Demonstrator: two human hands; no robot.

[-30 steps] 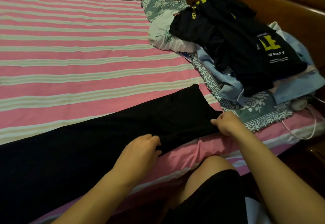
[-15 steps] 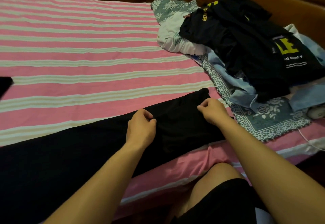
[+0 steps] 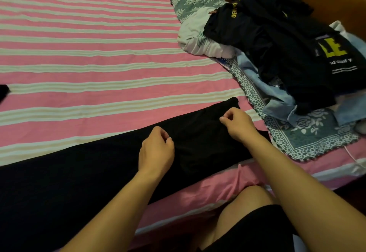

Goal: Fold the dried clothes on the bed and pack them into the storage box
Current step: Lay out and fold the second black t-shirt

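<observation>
Spreading wide under everything, a bed sheet [image 3: 99, 57] in pink and pale stripes, faintly rumpled, backed by dark wood panelling. Lying flat along the near edge, a long black garment [image 3: 83, 172], matte and smooth, running from the lower left up to a rounded corner near the middle. Heaping at the far right, a pile of dark clothes [image 3: 277, 49] with yellow lettering, slumping over a white pillow [image 3: 198, 35] and a grey-blue floral cloth [image 3: 309, 133] with a pebbled border, just beside the garment's end. Trailing by that cloth, a thin white cable [image 3: 354, 160]. Hovering over the garment's upper edge, left hand [image 3: 156, 150] and right hand [image 3: 237, 125], fingers curling inward with thumb meeting fingertips; gripping fabric or not, cannot tell.
</observation>
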